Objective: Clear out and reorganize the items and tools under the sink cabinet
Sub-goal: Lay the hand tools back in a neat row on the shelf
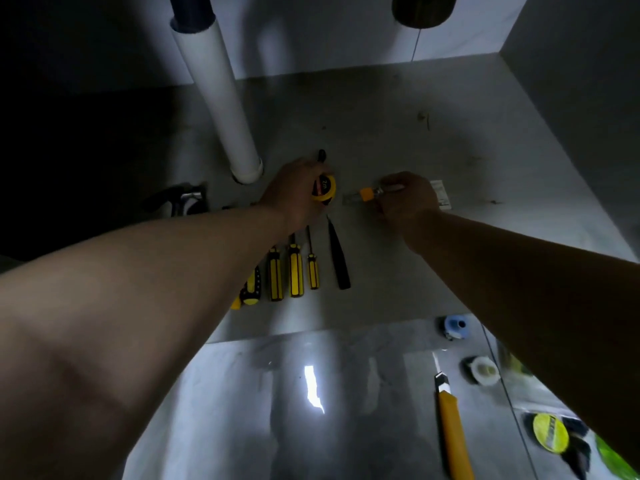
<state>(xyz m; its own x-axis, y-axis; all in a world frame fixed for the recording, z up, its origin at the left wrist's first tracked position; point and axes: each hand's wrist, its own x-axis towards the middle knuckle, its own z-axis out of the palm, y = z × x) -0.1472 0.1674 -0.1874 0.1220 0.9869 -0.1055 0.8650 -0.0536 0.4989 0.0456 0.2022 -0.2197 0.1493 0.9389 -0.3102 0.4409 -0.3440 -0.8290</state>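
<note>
Forearms (156,271) cross the foreground, reaching into the cabinet (415,133). Just right of the pipe (221,98), the left hand (294,194) curls round a tape (325,188). Farther right of the pipe, the right hand (408,199) pinches a small orange-collared tool (365,194). Screwdrivers (294,268) lie in a row this side of the pipe, below the left wrist. Setting the tape down in this gloom could nudge that row askew, or the tool could slip.

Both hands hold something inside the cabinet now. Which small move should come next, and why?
Probably the left hand should lower the round yellow tape measure onto the grey cabinet floor, just beyond the row of yellow-and-black screwdrivers: the tools already lie lined up there.
</note>
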